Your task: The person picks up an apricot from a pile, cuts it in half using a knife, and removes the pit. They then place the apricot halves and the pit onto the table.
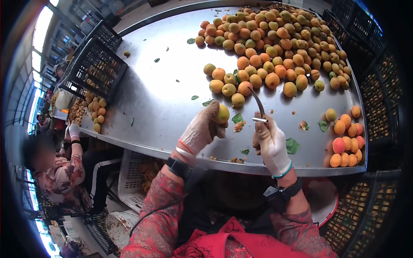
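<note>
My left hand [206, 122], in a soiled white glove, is closed around a yellow-green apricot [222, 114] above the metal table [163, 112]. A short curved knife [258, 103] is gripped in my gloved right hand [269, 142], its blade pointing up and away from me. Knife and held apricot are apart. Beyond both hands lies a large heap of apricots [275, 47], orange to green. On the tabletop between the hands are a green leaf [237, 118] and a torn bit of fruit [238, 126].
A separate group of riper apricots [345, 146] sits in the right corner. Black crates [98, 69] stand on the left, with more stacked crates [378, 99] at right. A co-worker [60, 172] sits at left. Below the edge is a white basket [135, 176].
</note>
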Demonstrator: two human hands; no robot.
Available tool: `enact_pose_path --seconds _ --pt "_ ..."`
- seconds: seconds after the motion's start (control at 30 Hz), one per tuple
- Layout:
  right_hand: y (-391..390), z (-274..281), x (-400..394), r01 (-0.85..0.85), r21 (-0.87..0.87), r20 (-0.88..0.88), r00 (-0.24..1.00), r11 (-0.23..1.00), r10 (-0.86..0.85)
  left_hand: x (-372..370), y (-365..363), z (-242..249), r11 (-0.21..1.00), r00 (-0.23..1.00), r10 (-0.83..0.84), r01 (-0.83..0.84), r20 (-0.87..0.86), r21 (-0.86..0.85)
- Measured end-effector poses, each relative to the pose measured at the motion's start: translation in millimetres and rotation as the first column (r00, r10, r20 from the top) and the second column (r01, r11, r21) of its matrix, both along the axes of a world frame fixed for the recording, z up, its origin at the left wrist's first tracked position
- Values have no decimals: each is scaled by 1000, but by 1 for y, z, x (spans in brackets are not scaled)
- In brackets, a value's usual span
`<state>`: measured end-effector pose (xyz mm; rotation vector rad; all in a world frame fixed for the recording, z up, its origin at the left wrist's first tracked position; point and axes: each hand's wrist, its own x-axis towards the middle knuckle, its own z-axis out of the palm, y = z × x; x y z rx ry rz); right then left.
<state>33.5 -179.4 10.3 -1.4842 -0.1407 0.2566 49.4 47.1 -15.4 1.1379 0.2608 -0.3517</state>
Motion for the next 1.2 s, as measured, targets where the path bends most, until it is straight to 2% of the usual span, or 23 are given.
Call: enact_pose_path --seconds 0.03,0.1,0.17,0.23,0.3,0.33,0.4,0.43,0.53,0.6,0.63,0.7,0.77,0.8,0.83,0.97,1.03,1.1,1.2 --pt "4 2 -2 -25 -19 52 998 999 26 -5 -6 -2 1000 1000 1 -1 1 -9" --pt "12 0 -6 -52 -53 98 994 997 57 -14 -21 -5 929 994 105 -103 -12 -355" --pt "20 -8 -9 -72 -37 218 973 997 78 -23 -39 5 902 988 151 -151 -31 -404" --pt "22 -3 -14 -98 -82 176 978 992 111 -29 -45 6 835 970 223 -242 -98 -494" --pt "27 -9 -16 -66 -229 289 948 971 132 -32 -46 7 836 972 227 -223 -56 -502" --pt "29 -17 -14 -33 -294 392 908 955 151 -34 -48 13 866 969 242 -235 -41 -442" --pt "33 -17 -13 -14 -323 431 888 946 161 -37 -51 28 896 961 272 -268 -40 -354" --pt "34 -16 -14 13 -342 475 865 939 161 -37 -48 21 891 960 277 -275 -47 -361" --pt "37 -13 -16 -18 -364 399 900 931 174 -38 -41 -1 912 953 304 -288 10 -292" --pt "37 -18 -15 -10 -385 427 884 923 188 -41 -36 -2 958 966 251 -238 67 -162" --pt "38 -19 -15 1 -398 458 867 917 198 -43 -34 0 957 965 253 -239 64 -166" --pt "41 -13 -15 -10 -400 441 874 916 203 -46 -30 7 980 979 199 -198 53 -27" --pt "44 -13 -15 -19 -402 425 882 916 205 -46 -31 7 981 976 192 -193 101 0" --pt "45 -17 -15 1 -393 485 850 919 206 -45 -31 7 981 971 185 -192 151 30" --pt "47 -19 -14 20 -383 543 813 924 207 -45 -32 5 981 971 185 -191 150 29" --pt "51 -17 -15 43 -389 528 829 920 184 -50 -32 2 968 964 220 -235 151 88" --pt "53 -21 -15 137 -430 636 748 893 191 -52 -31 2 962 963 216 -238 158 134" --pt "59 -27 -16 180 -429 673 717 885 180 -53 -34 1 921 915 344 -373 212 113" --pt "68 -31 -18 244 -463 709 680 852 190 -56 -32 -3 913 908 363 -391 211 115"
